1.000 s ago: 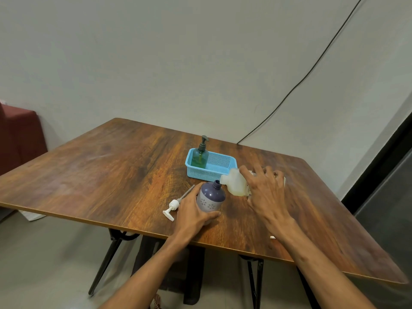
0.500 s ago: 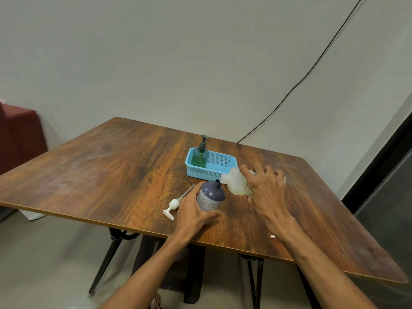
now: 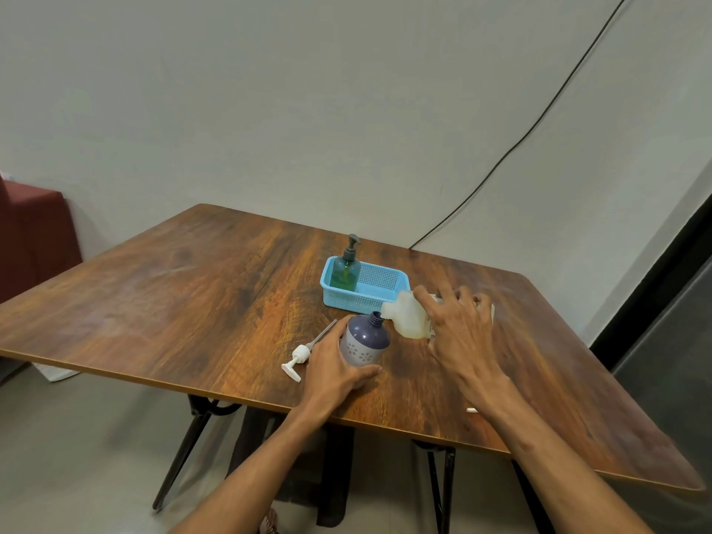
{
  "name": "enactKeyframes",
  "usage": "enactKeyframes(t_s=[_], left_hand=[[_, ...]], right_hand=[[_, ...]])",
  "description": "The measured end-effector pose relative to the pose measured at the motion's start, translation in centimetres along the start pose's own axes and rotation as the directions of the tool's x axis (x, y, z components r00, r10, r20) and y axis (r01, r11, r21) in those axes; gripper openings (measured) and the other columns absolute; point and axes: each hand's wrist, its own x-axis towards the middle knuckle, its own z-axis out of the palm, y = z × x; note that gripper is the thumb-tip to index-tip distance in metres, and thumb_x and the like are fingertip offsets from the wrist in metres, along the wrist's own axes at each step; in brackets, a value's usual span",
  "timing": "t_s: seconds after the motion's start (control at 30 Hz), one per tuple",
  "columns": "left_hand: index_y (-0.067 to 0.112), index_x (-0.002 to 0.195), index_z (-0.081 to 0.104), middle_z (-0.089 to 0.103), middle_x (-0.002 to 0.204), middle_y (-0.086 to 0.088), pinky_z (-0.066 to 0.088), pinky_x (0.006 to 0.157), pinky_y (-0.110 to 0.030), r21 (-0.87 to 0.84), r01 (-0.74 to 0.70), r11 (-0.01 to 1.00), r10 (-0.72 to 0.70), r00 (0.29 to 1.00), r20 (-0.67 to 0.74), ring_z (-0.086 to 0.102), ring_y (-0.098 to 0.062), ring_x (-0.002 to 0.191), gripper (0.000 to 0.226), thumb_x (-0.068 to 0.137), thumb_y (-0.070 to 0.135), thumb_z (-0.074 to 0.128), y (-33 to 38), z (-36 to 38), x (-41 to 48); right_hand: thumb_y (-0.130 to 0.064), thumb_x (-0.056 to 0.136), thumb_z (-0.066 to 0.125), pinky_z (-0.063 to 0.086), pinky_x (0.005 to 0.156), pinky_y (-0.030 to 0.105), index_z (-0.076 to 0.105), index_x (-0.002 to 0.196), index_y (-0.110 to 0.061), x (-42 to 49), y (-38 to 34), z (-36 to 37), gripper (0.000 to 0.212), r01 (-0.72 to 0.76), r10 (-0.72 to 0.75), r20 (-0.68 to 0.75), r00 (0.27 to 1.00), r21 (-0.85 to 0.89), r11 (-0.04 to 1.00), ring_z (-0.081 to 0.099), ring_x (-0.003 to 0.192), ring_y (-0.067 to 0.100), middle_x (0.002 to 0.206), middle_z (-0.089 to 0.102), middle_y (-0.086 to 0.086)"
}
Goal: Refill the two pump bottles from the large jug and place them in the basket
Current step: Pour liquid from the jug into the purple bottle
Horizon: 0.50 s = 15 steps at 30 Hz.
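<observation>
My left hand (image 3: 334,366) grips the purple bottle (image 3: 365,343), which stands upright on the wooden table (image 3: 192,294) with its neck uncapped. My right hand (image 3: 458,333) holds the pale large jug (image 3: 406,316) tipped over to the left, its spout right at the purple bottle's mouth. The bottle's white pump (image 3: 302,352) lies flat on the table just left of my left hand. A green pump bottle (image 3: 346,269) with its pump on stands in the left end of the blue basket (image 3: 385,287), just behind the jug.
A black cable (image 3: 539,121) runs down the wall to the table's back edge. A small white thing (image 3: 472,409) peeks out by my right wrist near the front edge. A dark red seat (image 3: 34,233) stands at the far left.
</observation>
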Motion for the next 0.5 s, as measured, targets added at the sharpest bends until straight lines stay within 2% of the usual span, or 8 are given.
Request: enactKeyframes(t_s=[0.5], left_hand=[[0.034,0.136,0.049,0.062,0.123,0.018,0.053,0.097,-0.025,0.004,-0.006,1.0,0.006,1.0,-0.003,0.059,0.004,0.112,0.094,0.055,0.048,0.092,-0.04,-0.02,-0.04]], right_hand=[[-0.022,0.041,0.095,0.05,0.077,0.055,0.05,0.124,-0.025,-0.02,-0.07,0.24,0.094,-0.009,0.009,0.027,1.0,0.007,1.0,0.061,0.092,0.038,0.111,0.063,0.014]])
